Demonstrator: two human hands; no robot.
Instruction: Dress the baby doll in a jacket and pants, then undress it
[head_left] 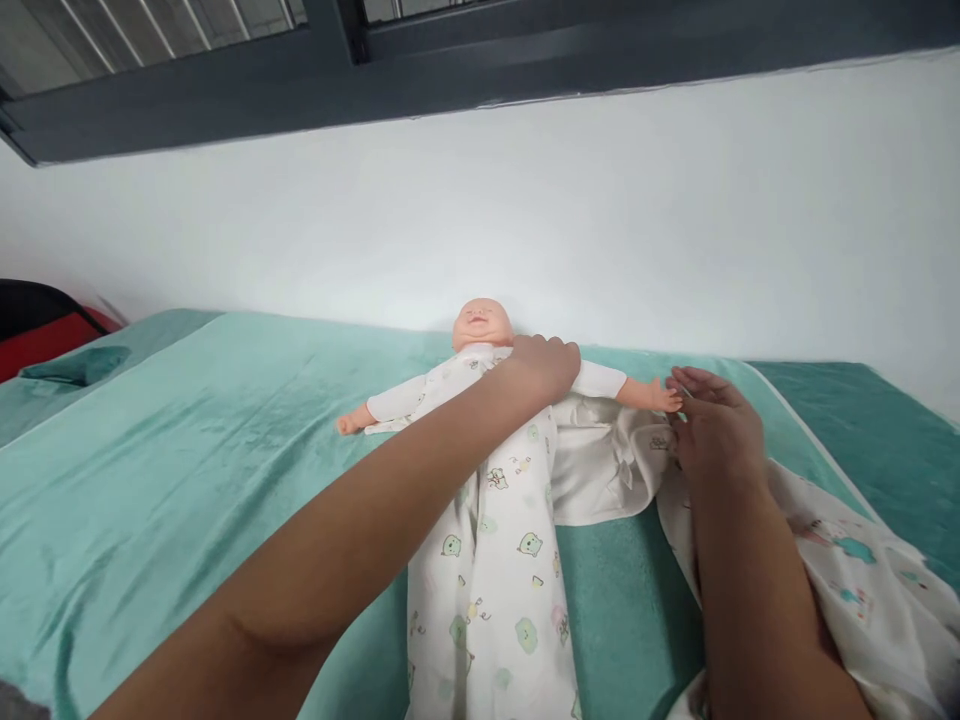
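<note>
A baby doll (481,330) in a white long-sleeved suit lies on its back on a teal blanket (187,450), arms spread. A white printed cloth (495,560) covers its body and legs. My left hand (544,362) reaches across the doll and is closed on the cloth at the doll's shoulder. My right hand (712,425) rests beside the doll's outstretched hand, fingers pinched on the bunched edge of the cloth (637,450).
A white wall runs behind the bed, with a dark window frame (465,70) above. A red and black object (41,330) sits at the far left. More printed cloth (862,590) lies under my right forearm.
</note>
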